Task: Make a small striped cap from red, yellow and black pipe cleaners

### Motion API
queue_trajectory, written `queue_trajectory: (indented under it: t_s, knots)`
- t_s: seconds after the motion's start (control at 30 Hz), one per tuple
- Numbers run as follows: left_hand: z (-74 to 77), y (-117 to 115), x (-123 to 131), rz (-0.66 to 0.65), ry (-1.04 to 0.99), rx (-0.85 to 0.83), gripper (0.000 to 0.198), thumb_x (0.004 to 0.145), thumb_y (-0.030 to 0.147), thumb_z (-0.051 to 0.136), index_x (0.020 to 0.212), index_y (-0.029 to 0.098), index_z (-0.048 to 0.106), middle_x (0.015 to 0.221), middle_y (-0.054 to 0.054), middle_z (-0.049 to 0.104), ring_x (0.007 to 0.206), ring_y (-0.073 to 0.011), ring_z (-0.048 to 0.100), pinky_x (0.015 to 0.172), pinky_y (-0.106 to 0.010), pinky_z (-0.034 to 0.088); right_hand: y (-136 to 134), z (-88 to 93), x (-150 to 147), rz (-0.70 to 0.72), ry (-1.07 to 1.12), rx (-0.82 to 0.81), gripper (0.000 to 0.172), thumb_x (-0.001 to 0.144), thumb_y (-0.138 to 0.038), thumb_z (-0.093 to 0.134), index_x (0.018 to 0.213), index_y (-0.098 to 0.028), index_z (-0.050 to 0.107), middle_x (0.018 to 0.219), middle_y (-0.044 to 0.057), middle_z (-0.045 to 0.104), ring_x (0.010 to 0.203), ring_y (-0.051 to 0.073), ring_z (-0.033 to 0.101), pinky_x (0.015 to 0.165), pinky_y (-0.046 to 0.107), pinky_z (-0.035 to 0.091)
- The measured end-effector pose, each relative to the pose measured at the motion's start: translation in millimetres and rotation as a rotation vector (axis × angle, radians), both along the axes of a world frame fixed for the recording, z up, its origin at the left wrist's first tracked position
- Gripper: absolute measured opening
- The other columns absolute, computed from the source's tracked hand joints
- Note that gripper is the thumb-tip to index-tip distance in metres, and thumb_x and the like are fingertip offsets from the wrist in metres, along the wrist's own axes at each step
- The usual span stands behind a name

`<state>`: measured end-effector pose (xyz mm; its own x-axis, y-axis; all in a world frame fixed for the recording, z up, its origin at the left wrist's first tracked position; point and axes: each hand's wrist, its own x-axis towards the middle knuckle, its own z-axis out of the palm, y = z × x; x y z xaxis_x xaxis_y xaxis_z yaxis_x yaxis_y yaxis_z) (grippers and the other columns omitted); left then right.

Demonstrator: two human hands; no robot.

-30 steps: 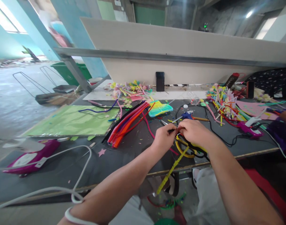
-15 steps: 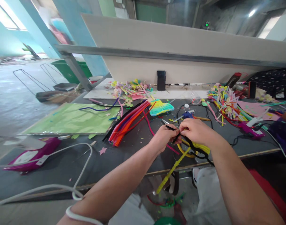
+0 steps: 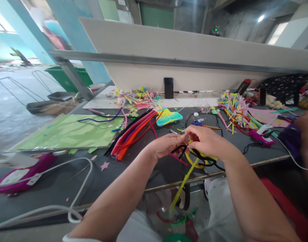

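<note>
Fingertips of the left hand (image 3: 166, 146) and right hand (image 3: 206, 141) meet over the near edge of the table (image 3: 133, 171), both pinched on a black pipe cleaner (image 3: 179, 147) that loops between them. Under the right palm the black strand runs along a yellow pipe cleaner (image 3: 182, 185), whose coil lies on the table while its fuzzy stem hangs past the edge toward the person's lap.

The work looks like winding black around yellow. To do it well, I would judge that the left pinch should stay close to the winding point so the wire cannot spring loose, each turn should lie snug beside its neighbour, and the dangling stem should be kept from swinging.

Just beyond the hands lies a bundle of long coloured pipe cleaners (image 3: 133, 134), and left of it a green sheet (image 3: 65, 132). A pink tool (image 3: 20, 173) with a white cord (image 3: 80, 190) sits at the near left. Cut scraps are heaped to the right (image 3: 232, 107), near another person's hand (image 3: 306, 131) at the frame's edge. A dark phone (image 3: 168, 88) leans against a pale board (image 3: 194, 50) behind the table. Past it, a bare concrete floor (image 3: 12, 111) and a green bin (image 3: 65, 75) show under daylight.
</note>
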<state>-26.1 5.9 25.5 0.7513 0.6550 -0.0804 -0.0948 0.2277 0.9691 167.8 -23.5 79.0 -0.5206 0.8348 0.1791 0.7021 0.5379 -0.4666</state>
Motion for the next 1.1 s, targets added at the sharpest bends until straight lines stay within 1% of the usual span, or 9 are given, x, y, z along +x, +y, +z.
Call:
queue_trajectory:
  t_s: [0.13, 0.23, 0.3, 0.37, 0.43, 0.5, 0.7, 0.9, 1.1]
  knots:
    - [-0.8, -2.2, 2.0, -0.042, 0.070, 0.075, 0.040, 0.070, 0.049, 0.071, 0.078, 0.011, 0.065, 0.069, -0.007, 0.065, 0.052, -0.0093, 0.050, 0.048, -0.021, 0.034, 2.9, -7.3, -6.7, -0.088, 0.122, -0.017, 0.034, 0.069, -0.017, 0.064, 0.099, -0.020, 0.048, 0.094, 0.000, 0.058, 0.069, 0.010, 0.053, 0.062, 0.024, 0.039]
    - [-1.7, -2.0, 2.4, 0.005, 0.108, 0.099, 0.035, 0.071, 0.046, 0.071, 0.075, 0.011, 0.065, 0.062, -0.004, 0.062, 0.051, -0.0088, 0.049, 0.048, -0.021, 0.033, 6.6, -10.2, -4.4, -0.032, 0.219, -0.145, 0.035, 0.073, -0.013, 0.058, 0.105, -0.020, 0.046, 0.105, 0.003, 0.057, 0.069, 0.009, 0.058, 0.064, 0.024, 0.045]
    - [-2.3, -0.6, 0.9, 0.048, 0.101, 0.085, 0.033, 0.072, 0.043, 0.071, 0.074, 0.011, 0.066, 0.061, -0.004, 0.061, 0.052, -0.0089, 0.051, 0.049, -0.020, 0.035, 8.2, -8.5, 4.2, 0.028, 0.317, -0.194, 0.035, 0.076, -0.015, 0.056, 0.110, -0.021, 0.046, 0.113, 0.006, 0.056, 0.079, 0.011, 0.062, 0.072, 0.027, 0.048]
    - [-2.2, 1.9, -2.8, 0.124, 0.077, 0.059, 0.031, 0.073, 0.042, 0.071, 0.074, 0.011, 0.066, 0.059, -0.003, 0.060, 0.050, -0.0079, 0.050, 0.047, -0.019, 0.034, 9.1, -5.3, 18.1, 0.015, 0.442, -0.172, 0.034, 0.080, -0.021, 0.058, 0.112, -0.022, 0.047, 0.119, 0.007, 0.055, 0.093, 0.014, 0.062, 0.084, 0.031, 0.049]
    - [-1.1, 5.1, -8.2, 0.212, 0.040, 0.036, 0.030, 0.074, 0.041, 0.070, 0.075, 0.012, 0.065, 0.058, -0.002, 0.059, 0.048, -0.0068, 0.049, 0.045, -0.018, 0.033, 9.4, -3.5, 34.4, -0.101, 0.554, -0.131, 0.030, 0.083, -0.030, 0.059, 0.110, -0.021, 0.050, 0.115, 0.008, 0.058, 0.098, 0.016, 0.061, 0.090, 0.034, 0.047]
    - [0.8, 8.0, -13.7, 0.294, -0.035, 0.015, 0.029, 0.074, 0.040, 0.071, 0.074, 0.012, 0.063, 0.058, -0.002, 0.058, 0.049, -0.0069, 0.051, 0.047, -0.017, 0.036, 9.1, -5.6, 49.1, -0.187, 0.598, -0.181, 0.028, 0.085, -0.039, 0.058, 0.104, -0.019, 0.056, 0.107, 0.008, 0.063, 0.097, 0.018, 0.061, 0.091, 0.035, 0.046]
    - [6.5, 11.2, -18.5, 0.485, -0.205, -0.008, 0.027, 0.071, 0.035, 0.074, 0.077, 0.012, 0.061, 0.059, 0.000, 0.057, 0.053, -0.0066, 0.053, 0.053, -0.017, 0.043, 5.0, -26.8, 64.2, -0.160, 0.683, -0.491, 0.044, 0.081, -0.057, 0.058, 0.097, -0.016, 0.066, 0.097, 0.008, 0.069, 0.091, 0.019, 0.063, 0.085, 0.033, 0.046]
    - [6.0, 9.6, -13.8, 0.560, -0.166, 0.031, 0.027, 0.071, 0.035, 0.074, 0.070, 0.012, 0.059, 0.056, 0.000, 0.058, 0.047, -0.0061, 0.052, 0.046, -0.016, 0.039, 2.4, -20.2, 53.0, -0.087, 0.564, -0.664, 0.038, 0.064, -0.043, 0.077, 0.086, -0.013, 0.069, 0.083, 0.005, 0.069, 0.074, 0.015, 0.061, 0.069, 0.026, 0.045]
    - [4.8, 12.1, -20.5, 0.481, -0.137, 0.022, 0.025, 0.072, 0.036, 0.072, 0.078, 0.013, 0.063, 0.062, -0.002, 0.063, 0.051, -0.0098, 0.058, 0.051, -0.019, 0.046, 2.1, -16.4, 49.3, -0.147, 0.520, -0.626, 0.024, 0.063, -0.035, 0.076, 0.067, -0.014, 0.067, 0.061, 0.000, 0.063, 0.057, 0.011, 0.054, 0.059, 0.024, 0.042]
